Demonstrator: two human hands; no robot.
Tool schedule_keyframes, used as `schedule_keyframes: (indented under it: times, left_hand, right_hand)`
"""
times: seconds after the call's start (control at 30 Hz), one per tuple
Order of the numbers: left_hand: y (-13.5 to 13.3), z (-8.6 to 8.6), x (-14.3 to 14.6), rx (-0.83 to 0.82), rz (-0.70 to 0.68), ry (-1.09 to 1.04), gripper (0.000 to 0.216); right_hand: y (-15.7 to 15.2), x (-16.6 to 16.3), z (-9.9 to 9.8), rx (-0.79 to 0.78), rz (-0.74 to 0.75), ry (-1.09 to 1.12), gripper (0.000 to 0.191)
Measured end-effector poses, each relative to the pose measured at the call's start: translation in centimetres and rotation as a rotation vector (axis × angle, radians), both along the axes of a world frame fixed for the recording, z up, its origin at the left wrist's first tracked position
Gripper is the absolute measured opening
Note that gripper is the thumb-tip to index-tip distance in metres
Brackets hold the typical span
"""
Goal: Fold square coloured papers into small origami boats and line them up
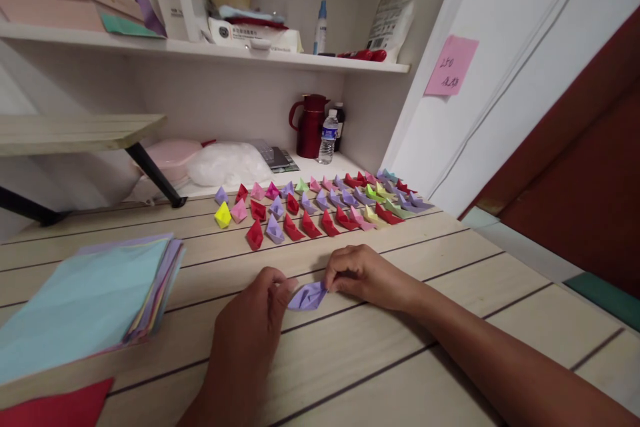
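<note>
A small purple folded paper boat (307,296) is pinched at both ends just above the slatted wooden table (380,360). My left hand (257,320) grips its left tip between thumb and forefinger. At the right tip, my right hand (357,273) pinches the paper in the same way, its other fingers curled. Beyond my hands stand several rows of finished paper boats, among them a red boat (255,234), a yellow boat (223,215) and a light purple boat (275,229).
To the left lies a stack of coloured paper (90,300), with a red sheet (60,407) nearer me. A small raised shelf (80,132) on black legs stands behind it. At the back are a dark red jug (312,127), a water bottle (328,138) and a white plastic bag (227,165).
</note>
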State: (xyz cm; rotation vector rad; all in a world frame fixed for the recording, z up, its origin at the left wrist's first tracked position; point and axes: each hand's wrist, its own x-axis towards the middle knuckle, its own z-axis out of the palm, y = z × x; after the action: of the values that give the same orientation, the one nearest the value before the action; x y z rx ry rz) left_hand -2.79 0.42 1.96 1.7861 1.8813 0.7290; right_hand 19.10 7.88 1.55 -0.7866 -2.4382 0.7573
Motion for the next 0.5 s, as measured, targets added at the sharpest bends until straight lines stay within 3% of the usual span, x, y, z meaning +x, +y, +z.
schedule_keyframes:
  times: [0.13,0.27,0.5]
  left_hand:
    - [0.7,-0.6,-0.8,0.005,0.071,-0.118,0.034]
    - [0.8,-0.8,-0.8,0.003,0.068,-0.08,0.023]
    - [0.7,-1.0,-0.2,-0.003,0.032,-0.018,0.024]
  right_hand:
    - [-0.2,-0.1,-0.1,0.025,0.018,0.007,0.011]
    - [-0.6,-0.5,-0.2,0.063,0.025,0.007,0.011]
    - [-1.4,-0.9,0.0,0.128,0.06,0.009,0.014]
